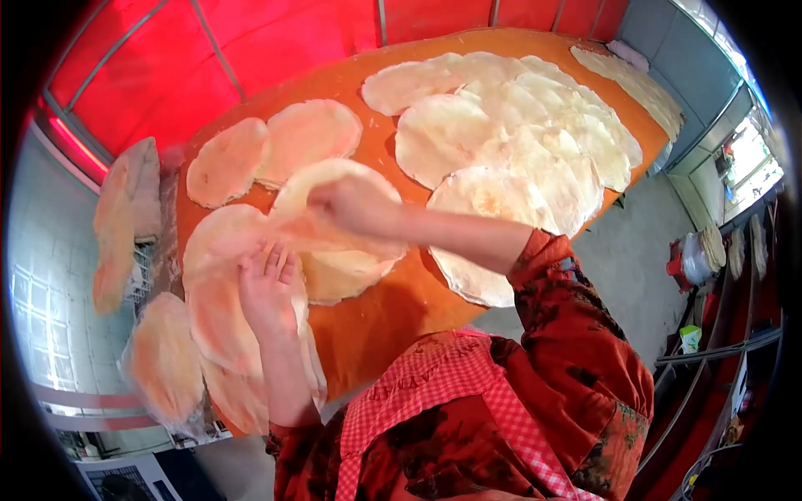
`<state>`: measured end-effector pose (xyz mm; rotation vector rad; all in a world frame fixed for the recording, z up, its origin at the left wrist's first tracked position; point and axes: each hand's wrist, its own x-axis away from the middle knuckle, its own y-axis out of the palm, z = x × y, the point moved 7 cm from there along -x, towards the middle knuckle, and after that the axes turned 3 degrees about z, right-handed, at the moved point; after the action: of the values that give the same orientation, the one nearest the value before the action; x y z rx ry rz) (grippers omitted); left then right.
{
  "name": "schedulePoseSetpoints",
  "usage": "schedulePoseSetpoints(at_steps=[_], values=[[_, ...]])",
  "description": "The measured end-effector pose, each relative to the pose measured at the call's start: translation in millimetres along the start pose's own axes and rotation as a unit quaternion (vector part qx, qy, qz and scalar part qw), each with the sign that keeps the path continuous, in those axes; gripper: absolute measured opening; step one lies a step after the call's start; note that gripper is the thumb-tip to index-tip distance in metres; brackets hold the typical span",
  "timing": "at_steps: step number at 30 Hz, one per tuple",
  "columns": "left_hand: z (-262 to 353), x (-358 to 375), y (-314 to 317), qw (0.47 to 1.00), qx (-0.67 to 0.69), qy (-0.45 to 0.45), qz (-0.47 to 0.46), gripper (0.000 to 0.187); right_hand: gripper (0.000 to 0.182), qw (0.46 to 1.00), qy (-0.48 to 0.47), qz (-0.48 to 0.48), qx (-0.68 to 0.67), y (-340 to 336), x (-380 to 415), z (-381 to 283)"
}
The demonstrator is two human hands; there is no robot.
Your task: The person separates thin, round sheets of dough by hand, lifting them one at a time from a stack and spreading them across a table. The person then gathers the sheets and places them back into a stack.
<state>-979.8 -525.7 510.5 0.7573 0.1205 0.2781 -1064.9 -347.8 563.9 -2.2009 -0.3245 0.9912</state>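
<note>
My right hand point(355, 209) is closed, its curled fingers at a thin round flatbread point(334, 177) near the table's middle. A pale sheet spreads below and left of these fingers, slightly blurred. Lower left, my left hand point(269, 288) is open, palm partly up and fingers apart, over a pile of overlapping flatbreads point(219, 313). Another flatbread point(342, 275) lies under the sheet, between my two hands. Beyond them, two flatbreads point(309, 142) overlap at the table's far left. My right forearm crosses above the large spread of flatbreads.
Many overlapping flatbreads point(510, 125) cover the right half of the orange table point(393, 313). More flatbreads point(167, 359) lie in plastic at the left, and others point(125, 225) stand beside the table. Red panels point(292, 42) line the back; shelves point(710, 359) stand at right.
</note>
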Motion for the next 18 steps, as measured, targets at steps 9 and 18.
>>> schedulePoseSetpoints(at_steps=[9,18], values=[[-120,2,-55,0.952,-0.304,0.005,-0.036,0.005,0.014,0.723,0.365,0.26,-0.526,-156,-41,410],[-193,30,-75,0.719,-0.665,0.163,-0.125,0.01,0.044,0.824,0.298,0.237,0.42,-199,51,507]])
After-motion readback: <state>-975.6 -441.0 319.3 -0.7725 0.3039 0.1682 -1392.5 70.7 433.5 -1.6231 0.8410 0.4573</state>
